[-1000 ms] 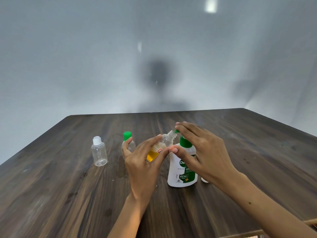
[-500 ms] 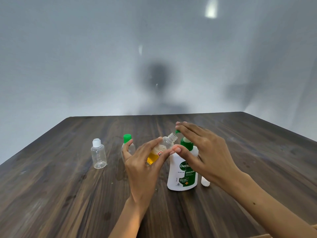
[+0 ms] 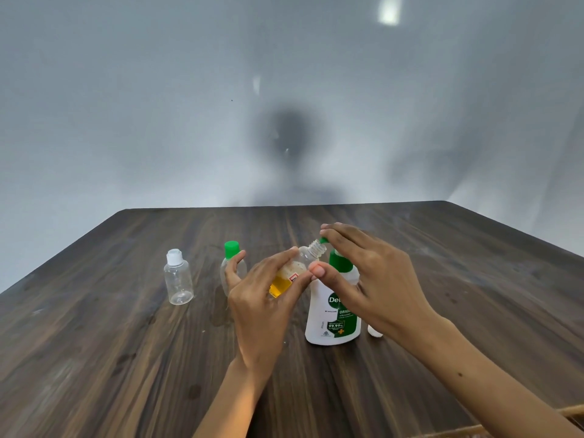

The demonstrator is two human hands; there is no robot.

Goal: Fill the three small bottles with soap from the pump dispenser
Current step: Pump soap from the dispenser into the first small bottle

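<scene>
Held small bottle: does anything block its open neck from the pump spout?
Nothing visible does. The left hand holds the uncapped small bottle tilted, its neck right at the green pump spout, under the right hand.

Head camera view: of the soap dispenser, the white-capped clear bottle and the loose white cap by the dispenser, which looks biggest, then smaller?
1. Soap dispenser, clearly largest.
2. White-capped clear bottle, though it stands farther back.
3. Loose white cap, smallest, partly hidden by the right hand.

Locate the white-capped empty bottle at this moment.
In the head view, the white-capped clear bottle stands upright on the wooden table, far left of the group, left of the green-capped bottle and untouched by either hand.
</scene>
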